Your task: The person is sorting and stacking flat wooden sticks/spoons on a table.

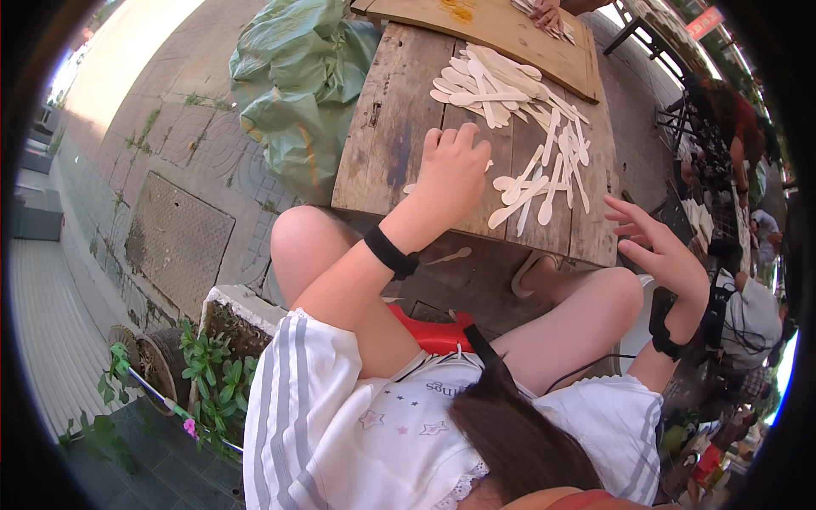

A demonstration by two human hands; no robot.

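Note:
My left hand (455, 166) is over the near left part of the wooden table (374, 140), its fingers curled down. Pale ends of a wooden spoon (410, 189) stick out on both sides of it; the middle is hidden under the palm. Beyond lies a heap of flat wooden spoons (489, 85), loosely crossed over each other. More spoons (548, 200) are spread toward the table's near right side. Off the right edge of the table, my right hand (654, 242) hangs in the air with fingers apart and nothing in it.
A wooden board (476, 30) covers the table's far end, where another person's hand (548, 15) touches more spoons. A green plastic sack (297, 102) stands against the left side. One spoon (450, 255) lies on the ground below. Potted plants (212, 365) are at the lower left.

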